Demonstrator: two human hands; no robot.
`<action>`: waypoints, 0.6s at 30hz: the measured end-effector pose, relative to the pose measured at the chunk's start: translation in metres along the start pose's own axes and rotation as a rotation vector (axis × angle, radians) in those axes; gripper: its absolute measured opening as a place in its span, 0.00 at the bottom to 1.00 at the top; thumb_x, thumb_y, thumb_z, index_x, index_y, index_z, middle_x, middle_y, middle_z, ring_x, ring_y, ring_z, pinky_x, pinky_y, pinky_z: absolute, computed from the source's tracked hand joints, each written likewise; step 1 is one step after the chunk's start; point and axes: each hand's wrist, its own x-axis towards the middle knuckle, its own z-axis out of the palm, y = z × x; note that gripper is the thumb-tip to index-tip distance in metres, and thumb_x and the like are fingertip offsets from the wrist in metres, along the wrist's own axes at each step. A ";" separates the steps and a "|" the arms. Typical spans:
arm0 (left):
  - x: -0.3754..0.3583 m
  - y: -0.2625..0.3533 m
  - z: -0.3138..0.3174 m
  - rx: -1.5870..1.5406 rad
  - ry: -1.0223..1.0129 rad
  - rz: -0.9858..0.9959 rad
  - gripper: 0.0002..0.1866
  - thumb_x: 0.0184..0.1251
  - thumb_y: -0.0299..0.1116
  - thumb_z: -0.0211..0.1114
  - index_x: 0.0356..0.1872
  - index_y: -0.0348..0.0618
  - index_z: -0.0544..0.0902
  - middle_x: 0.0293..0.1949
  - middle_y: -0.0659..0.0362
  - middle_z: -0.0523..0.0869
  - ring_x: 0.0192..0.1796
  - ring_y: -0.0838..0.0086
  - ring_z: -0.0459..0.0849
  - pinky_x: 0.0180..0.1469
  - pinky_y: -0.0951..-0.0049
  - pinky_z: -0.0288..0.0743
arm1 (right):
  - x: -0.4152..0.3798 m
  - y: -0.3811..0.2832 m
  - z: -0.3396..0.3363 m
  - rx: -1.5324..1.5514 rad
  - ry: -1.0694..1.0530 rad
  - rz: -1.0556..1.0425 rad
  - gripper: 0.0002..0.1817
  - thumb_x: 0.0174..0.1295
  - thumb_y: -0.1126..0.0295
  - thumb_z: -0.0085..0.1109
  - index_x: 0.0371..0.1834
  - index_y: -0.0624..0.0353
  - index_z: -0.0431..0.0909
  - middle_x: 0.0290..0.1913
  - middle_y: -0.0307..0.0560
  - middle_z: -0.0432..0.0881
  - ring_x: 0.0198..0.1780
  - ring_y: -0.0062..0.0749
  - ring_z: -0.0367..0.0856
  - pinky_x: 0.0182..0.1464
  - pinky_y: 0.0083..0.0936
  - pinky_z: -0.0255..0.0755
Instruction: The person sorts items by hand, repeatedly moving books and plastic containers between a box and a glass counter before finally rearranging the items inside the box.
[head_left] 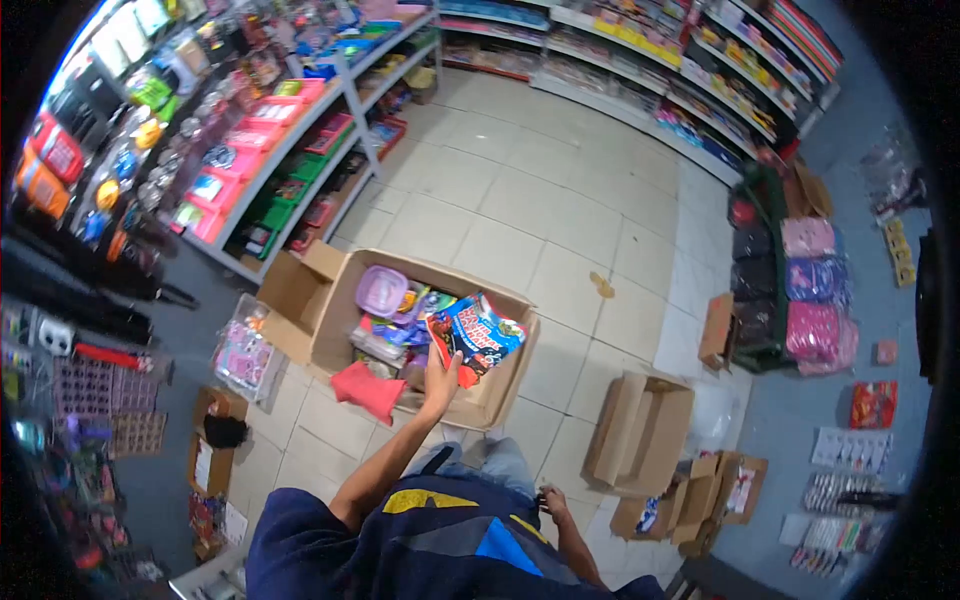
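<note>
My left hand (441,381) is closed on the near edge of a blue and red printed packet (482,335), held over an open cardboard box (517,375). Inside the box are a purple plastic tub (381,291) and several colourful packaged goods (405,330). A red pouch (368,391) lies over the near left rim of the box. By my right hip hangs my right hand (551,500), away from the box; its fingers are small and partly hidden, so whether they hold anything cannot be made out.
Shelves with red and green trays (290,160) stand at the left. A clear bin (245,352) sits beside the box. Another open carton (640,430) and smaller boxes (690,505) are on the floor at right, below a rack of bagged goods (815,280).
</note>
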 end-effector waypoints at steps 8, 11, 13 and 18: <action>-0.049 0.102 -0.088 0.418 0.084 0.390 0.14 0.56 0.25 0.59 0.44 0.39 0.68 0.32 0.45 0.79 0.32 0.51 0.79 0.31 0.63 0.72 | 0.063 -0.104 -0.035 -0.250 -0.256 -0.278 0.12 0.58 0.59 0.50 0.39 0.52 0.70 0.31 0.41 0.77 0.29 0.26 0.75 0.30 0.26 0.71; -0.064 0.104 -0.104 0.319 0.121 0.467 0.23 0.48 0.17 0.61 0.47 0.41 0.68 0.36 0.45 0.79 0.35 0.55 0.81 0.34 0.63 0.74 | 0.098 -0.157 -0.040 -0.386 -0.325 -0.366 0.13 0.57 0.57 0.52 0.38 0.52 0.71 0.29 0.39 0.78 0.28 0.24 0.76 0.29 0.24 0.70; -0.077 0.108 -0.111 0.382 0.228 0.645 0.29 0.42 0.14 0.63 0.50 0.44 0.66 0.40 0.46 0.79 0.39 0.57 0.81 0.37 0.67 0.76 | 0.101 -0.185 -0.040 -0.470 -0.312 -0.431 0.12 0.57 0.58 0.52 0.37 0.53 0.71 0.29 0.40 0.79 0.28 0.23 0.77 0.29 0.22 0.70; -0.129 0.134 -0.126 0.426 0.462 0.564 0.26 0.49 0.18 0.62 0.51 0.44 0.65 0.41 0.46 0.79 0.37 0.61 0.81 0.33 0.69 0.77 | 0.085 -0.260 -0.024 -0.898 -0.421 -0.479 0.09 0.56 0.62 0.51 0.30 0.56 0.74 0.22 0.41 0.78 0.21 0.23 0.76 0.27 0.17 0.69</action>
